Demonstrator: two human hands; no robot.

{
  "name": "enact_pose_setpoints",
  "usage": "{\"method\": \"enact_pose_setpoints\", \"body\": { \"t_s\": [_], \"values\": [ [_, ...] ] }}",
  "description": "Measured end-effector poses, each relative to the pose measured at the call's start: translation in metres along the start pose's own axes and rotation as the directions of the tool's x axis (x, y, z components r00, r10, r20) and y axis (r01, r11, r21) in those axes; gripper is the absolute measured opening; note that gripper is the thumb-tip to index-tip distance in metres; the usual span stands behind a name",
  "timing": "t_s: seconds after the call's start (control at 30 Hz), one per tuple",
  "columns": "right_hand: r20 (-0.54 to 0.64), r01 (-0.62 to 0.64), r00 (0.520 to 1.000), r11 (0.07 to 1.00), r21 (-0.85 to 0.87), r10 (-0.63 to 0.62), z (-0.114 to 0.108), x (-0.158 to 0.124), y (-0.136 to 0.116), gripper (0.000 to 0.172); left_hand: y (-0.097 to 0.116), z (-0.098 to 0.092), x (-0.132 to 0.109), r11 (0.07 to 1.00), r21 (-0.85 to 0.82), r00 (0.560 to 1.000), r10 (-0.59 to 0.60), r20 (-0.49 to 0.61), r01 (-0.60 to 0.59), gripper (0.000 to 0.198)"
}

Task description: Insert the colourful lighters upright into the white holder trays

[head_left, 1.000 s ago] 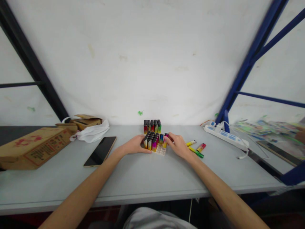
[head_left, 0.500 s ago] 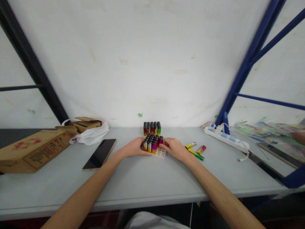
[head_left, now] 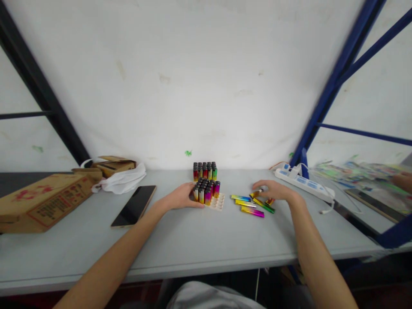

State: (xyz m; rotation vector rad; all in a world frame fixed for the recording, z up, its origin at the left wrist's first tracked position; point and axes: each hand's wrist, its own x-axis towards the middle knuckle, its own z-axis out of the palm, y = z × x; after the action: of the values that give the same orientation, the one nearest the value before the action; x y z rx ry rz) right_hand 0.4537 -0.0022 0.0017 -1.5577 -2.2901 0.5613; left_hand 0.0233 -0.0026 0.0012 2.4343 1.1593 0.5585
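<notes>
My left hand (head_left: pixel 183 196) is closed round the left side of a pale tray (head_left: pixel 219 202), thumb in front. Several lighters (head_left: pixel 202 194) with black tops and shiny coloured bodies stand upright in it, and bare slots show at its right. My right hand (head_left: pixel 273 189) is over loose lighters on the table, its fingers closed about a yellow lighter (head_left: pixel 255 194). Around it lie a green-and-yellow lighter (head_left: pixel 265 207), a magenta-and-yellow lighter (head_left: pixel 252 211), a yellow-and-silver lighter (head_left: pixel 245 204) and a blue-and-yellow lighter (head_left: pixel 240 198).
Behind the tray stands another block of upright lighters (head_left: pixel 205 171). A phone (head_left: pixel 134 206), a white plastic bag (head_left: pixel 124 179) and a cardboard box (head_left: pixel 48 199) are on the left. To the right lies a power strip (head_left: pixel 304 183); a co-worker's hand (head_left: pixel 402 181) shows beyond the blue frame.
My right hand has moved right, from the tray to the loose lighters. More loose lighters now show where my right hand was. My left hand stays at the tray.
</notes>
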Motion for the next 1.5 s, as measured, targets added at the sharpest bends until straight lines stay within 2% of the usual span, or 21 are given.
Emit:
{"method": "enact_pose_setpoints", "body": {
  "t_s": [0.13,0.23,0.4,0.47,0.53,0.63,0.73,0.83,0.9,1.1,1.23,1.33,1.43,1.5],
  "values": [
    [0.002,-0.033,0.999,0.999,-0.013,0.033,0.000,0.002,-0.002,0.025,0.000,0.001,0.000,1.000,-0.008,1.000,-0.002,-0.006,0.002,0.075],
    [-0.081,-0.042,0.996,0.998,0.052,0.046,0.004,0.007,-0.007,0.026,-0.001,0.001,0.000,1.000,0.004,1.000,-0.005,-0.005,0.005,0.074],
    [-0.297,0.128,0.953,0.965,0.227,-0.056,0.014,0.014,-0.035,0.042,-0.002,0.001,0.001,1.000,-0.008,1.000,0.015,-0.004,-0.015,0.075],
    [-0.380,0.174,0.923,0.946,0.275,-0.059,0.019,0.018,-0.053,0.044,-0.002,0.001,0.001,1.000,-0.014,1.000,0.014,0.000,-0.014,0.075],
    [-0.410,0.226,0.911,0.883,0.411,-0.043,0.025,0.022,-0.072,0.043,-0.001,0.000,0.001,1.000,-0.016,1.000,0.013,-0.003,-0.013,0.076],
    [-0.390,0.275,0.921,0.736,0.619,-0.016,0.038,0.028,-0.093,0.040,-0.002,0.001,0.000,1.000,-0.013,1.000,0.009,-0.006,-0.009,0.077],
    [-0.323,0.250,0.946,0.628,0.737,0.003,0.052,0.031,-0.108,0.042,-0.003,0.001,0.000,1.000,0.009,1.000,0.003,-0.003,-0.003,0.076],
    [-0.220,0.209,0.974,0.539,0.816,-0.045,0.061,0.030,-0.122,0.045,-0.003,0.001,0.001,0.999,0.032,1.000,0.009,0.010,-0.009,0.075],
    [-0.175,0.202,0.979,0.517,0.832,-0.101,0.065,0.028,-0.130,0.044,-0.003,0.001,0.001,1.000,0.021,1.000,0.023,0.011,-0.023,0.074],
    [-0.184,0.227,0.974,0.552,0.802,-0.134,0.072,0.026,-0.146,0.037,0.000,0.001,0.000,0.998,-0.048,0.999,0.050,-0.009,-0.050,0.076],
    [-0.176,0.181,0.982,0.558,0.810,-0.063,0.081,0.029,-0.147,0.038,0.000,0.002,0.000,0.997,-0.057,0.999,0.049,-0.010,-0.049,0.076],
    [-0.225,0.170,0.974,0.664,0.729,-0.003,0.088,0.034,-0.144,0.044,-0.001,0.002,0.000,0.997,-0.063,0.999,0.039,-0.008,-0.039,0.076],
    [-0.360,0.216,0.933,0.788,0.576,0.007,0.092,0.037,-0.141,0.049,-0.002,0.002,0.000,0.997,-0.068,0.999,0.048,-0.002,-0.048,0.074],
    [-0.409,0.210,0.913,0.844,0.493,0.011,0.093,0.036,-0.141,0.053,-0.001,0.001,0.000,0.996,-0.065,0.998,0.058,0.002,-0.058,0.073]
  ]
}}
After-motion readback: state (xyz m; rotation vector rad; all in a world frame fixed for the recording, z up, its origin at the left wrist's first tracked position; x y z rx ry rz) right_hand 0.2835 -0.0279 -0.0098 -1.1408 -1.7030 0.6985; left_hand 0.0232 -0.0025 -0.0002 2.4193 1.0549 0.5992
